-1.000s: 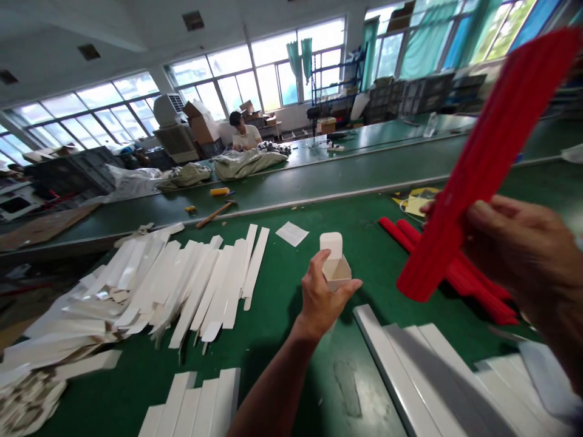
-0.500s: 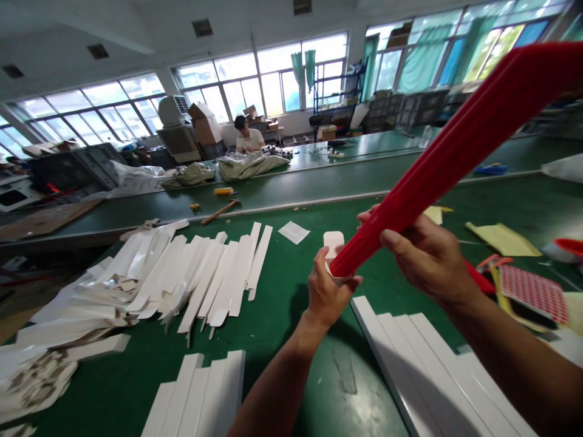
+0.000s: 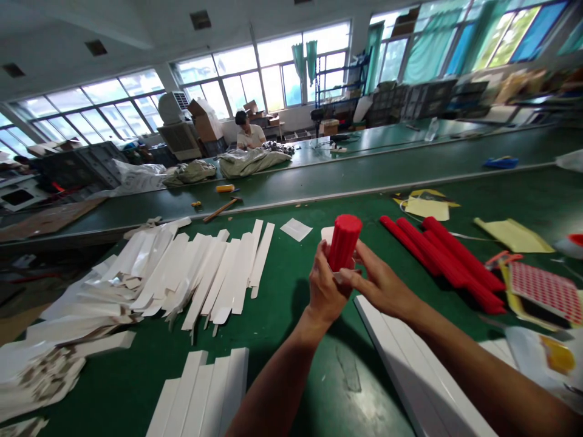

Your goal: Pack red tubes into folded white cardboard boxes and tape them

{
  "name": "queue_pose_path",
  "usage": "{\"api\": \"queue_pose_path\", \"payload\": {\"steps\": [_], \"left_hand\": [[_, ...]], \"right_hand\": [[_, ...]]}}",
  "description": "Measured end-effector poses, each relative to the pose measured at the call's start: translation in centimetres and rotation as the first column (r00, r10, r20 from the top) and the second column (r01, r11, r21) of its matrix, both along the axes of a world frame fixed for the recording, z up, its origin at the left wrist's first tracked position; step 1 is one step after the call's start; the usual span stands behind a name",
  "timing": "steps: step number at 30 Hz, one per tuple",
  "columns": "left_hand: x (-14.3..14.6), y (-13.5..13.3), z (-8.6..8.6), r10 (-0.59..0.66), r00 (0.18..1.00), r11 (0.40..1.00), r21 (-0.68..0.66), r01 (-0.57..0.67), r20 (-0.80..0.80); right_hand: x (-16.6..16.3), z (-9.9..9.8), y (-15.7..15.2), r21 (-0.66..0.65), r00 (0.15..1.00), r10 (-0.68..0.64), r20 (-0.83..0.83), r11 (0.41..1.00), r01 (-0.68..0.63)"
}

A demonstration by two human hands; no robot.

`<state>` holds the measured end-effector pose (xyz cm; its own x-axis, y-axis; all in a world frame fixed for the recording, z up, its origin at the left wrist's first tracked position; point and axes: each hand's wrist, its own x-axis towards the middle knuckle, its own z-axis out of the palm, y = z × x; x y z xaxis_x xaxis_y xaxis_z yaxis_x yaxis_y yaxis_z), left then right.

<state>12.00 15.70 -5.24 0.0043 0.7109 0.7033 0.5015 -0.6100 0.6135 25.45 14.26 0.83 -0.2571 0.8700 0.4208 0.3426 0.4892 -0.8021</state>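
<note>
My left hand is wrapped around the open end of a long white carton, whose raised end flap shows behind its fingers. Out of the carton's mouth sticks a ribbed red roll, upright with its round end on top; the rest of it is hidden inside. My right hand closes on the carton's rim from the right, thumb in front and fingers behind, close against the red roll. Below the hands, the carton's body is hidden by my left hand and forearm.
Several more red rolls lie on the green table at right. Flat white cartons are heaped at left. Formed white boxes lie in front, with others beneath my right arm. A hammer lies farther back; a person sits beyond.
The long red roll has gone down into the white carton, leaving only a short end out. My right hand has moved left and down from the roll to the carton's mouth.
</note>
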Motion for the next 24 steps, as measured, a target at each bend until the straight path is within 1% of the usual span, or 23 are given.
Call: {"api": "queue_pose_path", "payload": {"steps": [1, 3, 5, 7, 8, 11, 13, 15, 17, 19, 21, 23, 24], "left_hand": [[-0.1, 0.1, 0.0, 0.012, 1.000, 1.000, 0.002, -0.012, -0.003], [-0.4, 0.2, 0.1, 0.033, 0.999, 0.999, 0.021, -0.033, -0.009], [-0.7, 0.3, 0.2, 0.028, 1.000, 0.999, 0.040, -0.028, -0.012], [-0.9, 0.4, 0.3, 0.005, 1.000, 0.999, 0.038, -0.005, -0.015], [-0.9, 0.4, 0.3, -0.006, 1.000, 1.000, 0.028, 0.006, -0.016], [-0.9, 0.1, 0.7, -0.069, 0.998, 0.997, -0.020, 0.069, 0.001], [-0.7, -0.2, 1.3, -0.146, 0.985, 0.986, -0.070, 0.153, 0.086], [-0.6, -0.5, 2.1, -0.203, 0.950, 0.961, -0.140, 0.240, 0.235], [-0.5, -0.8, 2.9, -0.215, 0.910, 0.932, -0.204, 0.300, 0.354], [-0.4, -0.9, 3.5, -0.207, 0.886, 0.917, -0.234, 0.324, 0.416], [-0.2, -0.8, 3.7, -0.200, 0.848, 0.904, -0.241, 0.353, 0.491], [-0.2, -0.6, 3.6, -0.188, 0.802, 0.894, -0.238, 0.379, 0.567], [-0.1, -0.4, 3.4, -0.184, 0.796, 0.899, -0.228, 0.373, 0.576]], "right_hand": [[-0.1, -0.6, 0.2, -0.109, 0.993, 0.014, -0.115, 0.994, -0.027], [-0.6, -1.9, 0.5, -0.289, 0.935, 0.011, -0.355, 0.950, -0.121], [-1.2, -3.1, 0.8, -0.362, 0.846, 0.011, -0.533, 0.901, -0.239], [-2.1, -4.1, 1.0, -0.373, 0.759, -0.011, -0.651, 0.875, -0.308], [-2.5, -4.5, 1.2, -0.379, 0.715, -0.057, -0.697, 0.875, -0.300], [-3.9, -5.0, 1.6, -0.405, 0.565, -0.235, -0.791, 0.893, -0.196], [-4.7, -5.0, 1.9, -0.390, 0.496, -0.272, -0.825, 0.908, -0.151], [-5.4, -4.8, 2.1, -0.358, 0.462, -0.266, -0.846, 0.925, -0.124], [-5.8, -4.7, 2.1, -0.339, 0.450, -0.273, -0.850, 0.938, -0.072], [-5.9, -4.6, 2.2, -0.319, 0.482, -0.272, -0.833, 0.948, -0.017], [-5.9, -4.5, 2.2, -0.268, 0.552, -0.250, -0.795, 0.962, 0.050], [-5.9, -4.3, 2.4, -0.195, 0.638, -0.243, -0.730, 0.970, 0.146], [-5.9, -4.2, 2.5, -0.150, 0.673, -0.248, -0.697, 0.968, 0.201]]}}
